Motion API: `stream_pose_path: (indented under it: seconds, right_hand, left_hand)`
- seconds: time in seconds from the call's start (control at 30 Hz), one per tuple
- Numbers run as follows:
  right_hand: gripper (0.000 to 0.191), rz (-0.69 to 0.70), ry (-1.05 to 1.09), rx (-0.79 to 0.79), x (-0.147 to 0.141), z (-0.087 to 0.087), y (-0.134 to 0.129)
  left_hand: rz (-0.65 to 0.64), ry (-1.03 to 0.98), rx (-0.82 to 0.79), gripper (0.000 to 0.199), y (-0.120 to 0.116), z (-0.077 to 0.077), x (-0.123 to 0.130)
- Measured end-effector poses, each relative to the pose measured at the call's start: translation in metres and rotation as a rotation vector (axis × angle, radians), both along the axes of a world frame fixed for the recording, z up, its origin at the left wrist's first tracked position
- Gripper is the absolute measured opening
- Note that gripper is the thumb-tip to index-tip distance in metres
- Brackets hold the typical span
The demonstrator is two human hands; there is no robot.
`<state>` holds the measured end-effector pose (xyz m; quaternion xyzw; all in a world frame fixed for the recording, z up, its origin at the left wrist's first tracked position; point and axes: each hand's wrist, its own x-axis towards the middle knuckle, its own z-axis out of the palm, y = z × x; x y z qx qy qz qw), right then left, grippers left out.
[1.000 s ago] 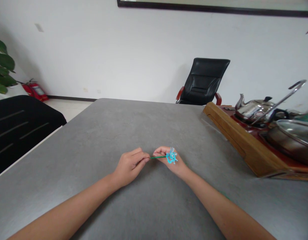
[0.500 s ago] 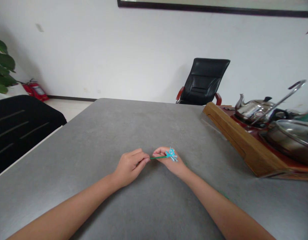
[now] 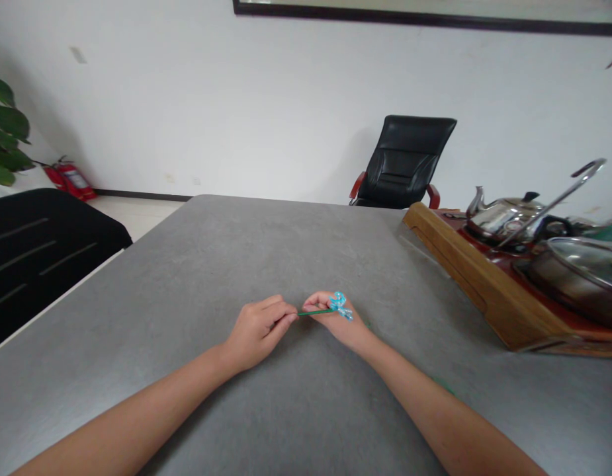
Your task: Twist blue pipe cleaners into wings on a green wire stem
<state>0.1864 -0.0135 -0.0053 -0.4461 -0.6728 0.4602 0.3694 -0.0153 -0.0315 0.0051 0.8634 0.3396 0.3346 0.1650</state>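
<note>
A thin green stem (image 3: 313, 312) with a light-blue beaded flower (image 3: 340, 305) at its right end lies almost level between my hands. My left hand (image 3: 261, 330) pinches the stem's left end between thumb and fingertips. My right hand (image 3: 338, 320) has its fingers curled together against the stem, with the flower in front of the back of that hand. Both hands are low over the grey table (image 3: 266, 244), near its middle.
On the right stands a wooden tea tray (image 3: 464, 284) with a steel kettle (image 3: 507, 218), a lidded pot (image 3: 578, 274) and a long-handled ladle (image 3: 558, 201). Green bits (image 3: 444, 387) lie beside my right forearm. Black chairs are behind (image 3: 409, 158) and left (image 3: 47, 244).
The blue flower has turned a little about the stem, so its petals show differently. Both hands stay in nearly the same place.
</note>
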Motion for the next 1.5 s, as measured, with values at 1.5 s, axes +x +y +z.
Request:
stream_pose_path:
  seconds: [1.5]
  right_hand:
    - [0.031,0.122,-0.033,-0.16,0.021,0.006,0.018]
  left_hand:
    - [-0.111,0.189,0.186,0.023,-0.004,0.003,0.0]
